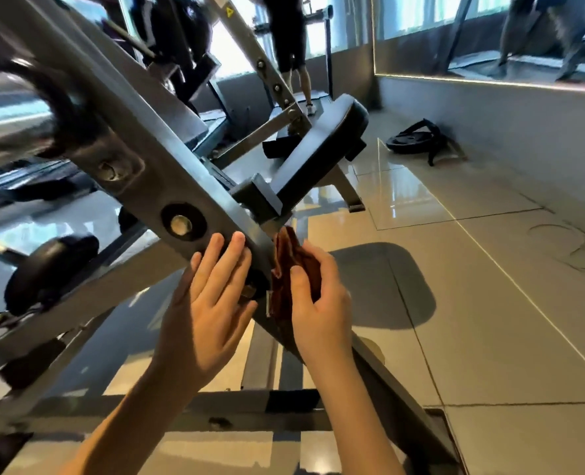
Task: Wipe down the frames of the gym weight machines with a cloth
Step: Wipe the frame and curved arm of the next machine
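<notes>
Your left hand (212, 303) lies flat on the slanted frame (137, 138) while your right hand (322, 303) clutches the brown cloth (284, 248) against it.

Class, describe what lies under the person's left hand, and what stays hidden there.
The left hand lies flat on the machine's grey frame beam. A dark round fitting shows partly between forefinger and thumb; the beam surface beneath the hand is covered.
</notes>
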`<state>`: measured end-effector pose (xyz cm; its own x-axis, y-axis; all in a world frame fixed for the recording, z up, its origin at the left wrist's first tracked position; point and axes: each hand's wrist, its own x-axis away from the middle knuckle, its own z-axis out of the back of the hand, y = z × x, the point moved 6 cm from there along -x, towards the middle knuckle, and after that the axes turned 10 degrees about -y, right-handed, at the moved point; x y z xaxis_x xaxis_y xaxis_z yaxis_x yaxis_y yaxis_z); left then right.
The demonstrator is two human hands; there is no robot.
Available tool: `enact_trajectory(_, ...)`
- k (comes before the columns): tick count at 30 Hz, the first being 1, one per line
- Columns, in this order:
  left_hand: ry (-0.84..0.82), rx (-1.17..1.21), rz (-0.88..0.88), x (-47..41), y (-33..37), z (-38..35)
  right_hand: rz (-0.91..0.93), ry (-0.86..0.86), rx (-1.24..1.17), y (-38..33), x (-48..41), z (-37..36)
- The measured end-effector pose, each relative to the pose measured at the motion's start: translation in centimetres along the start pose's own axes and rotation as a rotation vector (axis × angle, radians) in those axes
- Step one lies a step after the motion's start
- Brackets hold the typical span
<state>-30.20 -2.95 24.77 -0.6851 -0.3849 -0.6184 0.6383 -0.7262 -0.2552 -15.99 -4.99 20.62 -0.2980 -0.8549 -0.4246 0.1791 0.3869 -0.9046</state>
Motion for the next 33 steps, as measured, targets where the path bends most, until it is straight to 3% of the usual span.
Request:
enact_trajectory(7,-0.003,-0.095,0.196,-0.3,0.0,3.2,0.037,-0.18,-0.016,-0.1,0.5,-0.5)
enact_trajectory(12,0.041,0.204,0.374,-1.6,-0.7,3.3,0.083,-0.197,0.08,-2.8,-1.0,-0.7)
enact_trajectory(17,0.004,0.229,0.483,-2.0,0.8,3.6,0.215,-0.244,0.086,-5.9,-3.6,-1.7)
enact_trajectory(23,-0.024,0.199,0.547,-1.6,0.6,3.7,0.325,-0.311,-0.03,-3.7,-3.0,-1.1)
enact_trajectory(33,-0.159,0.215,0.613,-1.6,1.2,5.4,0.447,-0.431,-0.121,-7.9,-9.2,-3.5)
